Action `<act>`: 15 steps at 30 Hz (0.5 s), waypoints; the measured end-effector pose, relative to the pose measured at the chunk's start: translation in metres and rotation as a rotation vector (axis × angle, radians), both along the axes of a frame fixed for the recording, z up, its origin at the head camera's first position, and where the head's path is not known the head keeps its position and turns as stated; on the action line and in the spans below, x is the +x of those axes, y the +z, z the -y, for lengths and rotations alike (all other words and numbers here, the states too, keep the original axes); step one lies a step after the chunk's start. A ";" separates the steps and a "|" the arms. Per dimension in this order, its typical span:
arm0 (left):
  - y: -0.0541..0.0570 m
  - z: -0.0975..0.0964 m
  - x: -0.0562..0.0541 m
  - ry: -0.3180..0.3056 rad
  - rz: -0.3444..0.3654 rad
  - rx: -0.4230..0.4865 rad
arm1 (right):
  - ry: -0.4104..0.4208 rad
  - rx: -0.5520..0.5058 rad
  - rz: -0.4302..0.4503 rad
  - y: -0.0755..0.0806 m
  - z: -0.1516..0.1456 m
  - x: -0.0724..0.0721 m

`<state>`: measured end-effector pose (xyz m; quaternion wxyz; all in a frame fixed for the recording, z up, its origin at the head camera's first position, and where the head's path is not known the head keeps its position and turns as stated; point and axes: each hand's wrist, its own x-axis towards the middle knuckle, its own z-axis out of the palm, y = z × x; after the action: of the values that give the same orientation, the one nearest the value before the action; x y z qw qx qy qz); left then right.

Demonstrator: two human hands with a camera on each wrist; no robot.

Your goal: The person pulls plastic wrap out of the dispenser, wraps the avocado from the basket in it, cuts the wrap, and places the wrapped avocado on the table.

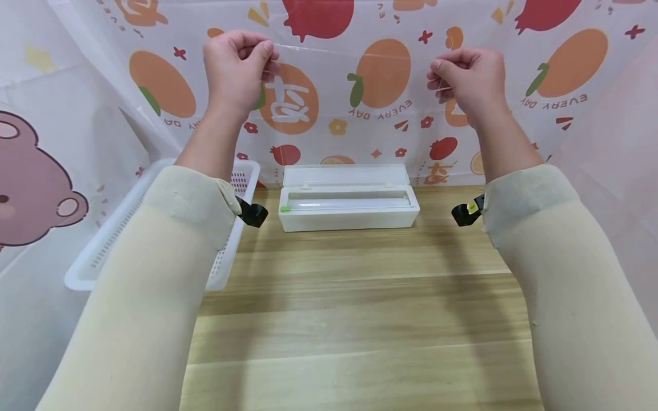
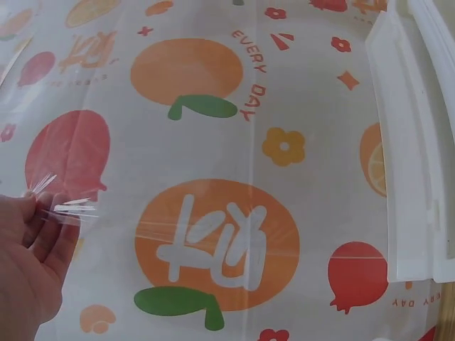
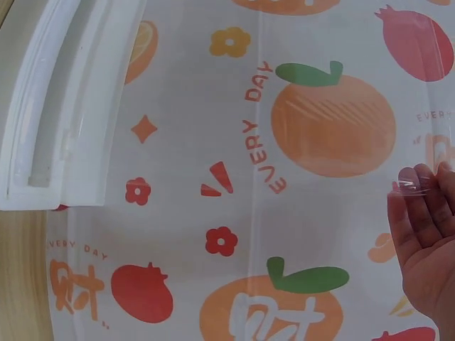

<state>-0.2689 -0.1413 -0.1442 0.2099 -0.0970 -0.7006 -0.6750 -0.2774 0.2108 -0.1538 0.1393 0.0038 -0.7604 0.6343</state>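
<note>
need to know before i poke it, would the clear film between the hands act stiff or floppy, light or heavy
The clear film is likely floppy, since it bunches into creases at the left hand. It is probably very light, so sheer that the printed fruit shows through.

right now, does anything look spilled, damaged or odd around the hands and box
Nothing looks spilled or damaged. What's odd: on the patterned sheet, the EVERY DAY lettering reads upside down from the head view. The clear film is bunched, not smooth, at the left hand.
</note>
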 end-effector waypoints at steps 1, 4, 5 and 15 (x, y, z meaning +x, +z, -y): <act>0.000 0.000 0.000 0.005 -0.008 -0.004 | 0.004 -0.004 -0.007 0.001 0.000 0.000; -0.001 0.000 0.001 0.014 -0.022 0.001 | 0.015 -0.017 -0.029 0.004 0.001 0.000; -0.001 0.000 0.002 0.017 -0.028 0.003 | 0.015 -0.017 -0.037 0.005 0.002 0.001; 0.004 0.006 0.007 0.024 -0.051 0.062 | 0.018 0.008 -0.076 0.021 0.010 0.003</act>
<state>-0.2623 -0.1473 -0.1405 0.2387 -0.0990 -0.6751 -0.6910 -0.2744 0.2008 -0.1333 0.1623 0.0354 -0.7572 0.6317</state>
